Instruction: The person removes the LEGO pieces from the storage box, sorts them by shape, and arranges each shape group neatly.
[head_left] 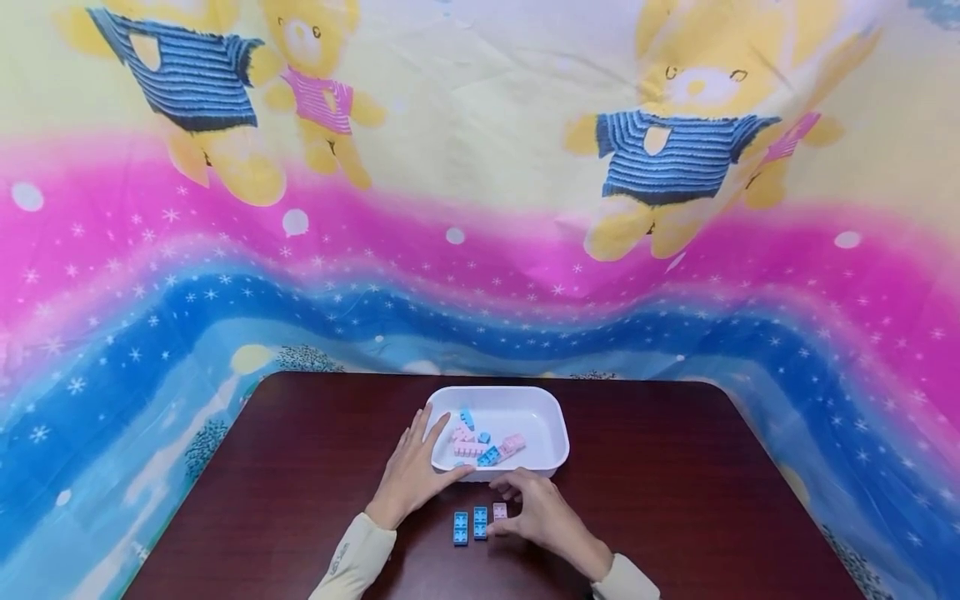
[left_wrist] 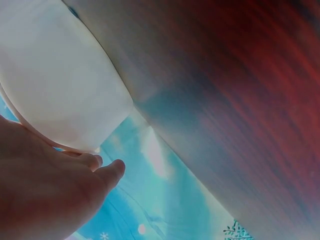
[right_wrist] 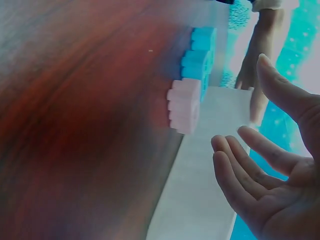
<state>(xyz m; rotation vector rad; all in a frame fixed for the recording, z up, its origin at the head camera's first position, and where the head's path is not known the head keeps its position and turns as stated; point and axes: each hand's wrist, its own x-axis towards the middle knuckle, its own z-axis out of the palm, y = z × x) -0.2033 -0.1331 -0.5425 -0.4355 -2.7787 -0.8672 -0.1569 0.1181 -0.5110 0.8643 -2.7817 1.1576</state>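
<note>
A white plastic bin (head_left: 536,421) holds several pink and blue toy building bricks, among them a long pink brick (head_left: 470,449) and a blue brick (head_left: 488,456). My left hand (head_left: 411,477) rests at the bin's left rim, fingers extended and thumb along the near edge. In front of the bin, two blue bricks (head_left: 461,528) and a pink brick (head_left: 499,510) stand side by side in a row. Over the row's right end is my right hand (head_left: 546,512). Its fingers and thumb stand apart beside the pink brick in the right wrist view, holding nothing.
The dark wooden table (head_left: 300,500) carries the bin and the row of bricks. Behind it hangs a colourful cloth (head_left: 480,167) printed with bears, which also drops past the table's sides.
</note>
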